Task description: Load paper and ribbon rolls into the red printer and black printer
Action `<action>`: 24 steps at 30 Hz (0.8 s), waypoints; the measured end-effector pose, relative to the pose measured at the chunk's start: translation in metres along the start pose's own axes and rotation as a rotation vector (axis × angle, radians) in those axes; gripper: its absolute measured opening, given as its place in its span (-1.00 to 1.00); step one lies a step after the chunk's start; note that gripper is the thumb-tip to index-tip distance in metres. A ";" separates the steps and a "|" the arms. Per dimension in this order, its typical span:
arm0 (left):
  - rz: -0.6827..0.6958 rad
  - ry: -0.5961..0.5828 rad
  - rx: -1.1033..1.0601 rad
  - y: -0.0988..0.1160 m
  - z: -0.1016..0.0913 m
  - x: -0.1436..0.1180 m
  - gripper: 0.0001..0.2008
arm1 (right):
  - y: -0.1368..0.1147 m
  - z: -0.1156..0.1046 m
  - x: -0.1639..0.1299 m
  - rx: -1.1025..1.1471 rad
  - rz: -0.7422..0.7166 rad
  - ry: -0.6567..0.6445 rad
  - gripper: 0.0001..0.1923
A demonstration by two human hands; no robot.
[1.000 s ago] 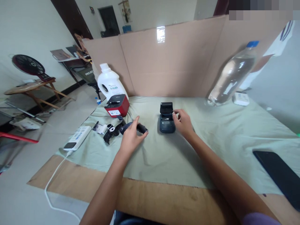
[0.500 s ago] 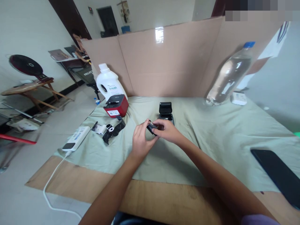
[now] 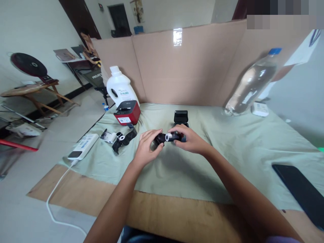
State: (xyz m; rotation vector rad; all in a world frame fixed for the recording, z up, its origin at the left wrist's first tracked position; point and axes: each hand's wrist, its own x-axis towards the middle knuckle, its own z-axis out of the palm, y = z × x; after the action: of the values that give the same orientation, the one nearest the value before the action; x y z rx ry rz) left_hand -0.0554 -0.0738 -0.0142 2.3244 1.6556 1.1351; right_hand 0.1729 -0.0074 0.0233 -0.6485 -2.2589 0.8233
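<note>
The black case (image 3: 181,116) on the table (image 3: 174,211) is already open; the roll (image 3: 173,137) is outside it, pinched in the right hand's (image 3: 191,140) fingers, the left hand's (image 3: 147,144) curled around a dark strip (image 3: 160,138).

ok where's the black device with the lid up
In the head view, the black device sits near the middle of the green cloth, partly hidden behind the right hand, right of the red box.

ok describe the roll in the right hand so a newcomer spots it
From the cardboard panel, drop to the open black device. In front, the right hand holds the roll, whose pale, round end sets it apart from the dark piece in the left hand.
</note>
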 end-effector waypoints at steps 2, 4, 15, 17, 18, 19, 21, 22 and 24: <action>-0.034 0.001 -0.064 0.001 0.002 -0.001 -0.55 | -0.004 -0.006 -0.002 -0.049 -0.044 -0.006 -0.61; -0.090 0.027 -0.198 0.003 0.005 -0.001 -0.55 | -0.006 -0.010 -0.003 -0.032 -0.044 -0.011 -0.61; -0.480 -0.036 -1.107 0.018 0.016 0.000 -0.36 | 0.009 0.015 0.001 0.733 0.234 0.013 -0.70; -0.511 -0.035 -1.169 0.020 0.015 -0.001 -0.34 | 0.010 0.023 0.001 0.816 0.271 0.051 -0.72; -0.523 -0.032 -1.198 0.021 0.015 -0.001 -0.33 | 0.010 0.027 0.001 0.858 0.282 0.074 -0.73; -0.532 -0.028 -1.228 0.021 0.015 -0.002 -0.32 | 0.009 0.030 0.001 0.904 0.290 0.095 -0.73; -0.541 -0.016 -1.286 0.022 0.015 -0.003 -0.30 | 0.006 0.034 0.002 1.004 0.312 0.119 -0.72; -0.541 -0.009 -1.310 0.022 0.015 -0.003 -0.30 | 0.004 0.035 0.002 1.055 0.330 0.125 -0.73; -0.536 -0.003 -1.346 0.023 0.016 -0.003 -0.31 | -0.002 0.037 0.003 1.152 0.373 0.121 -0.75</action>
State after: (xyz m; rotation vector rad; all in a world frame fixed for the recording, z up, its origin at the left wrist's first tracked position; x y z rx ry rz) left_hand -0.0287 -0.0808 -0.0170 0.9647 0.8433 1.3977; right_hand 0.1442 -0.0203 0.0037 -0.5023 -1.2057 1.9418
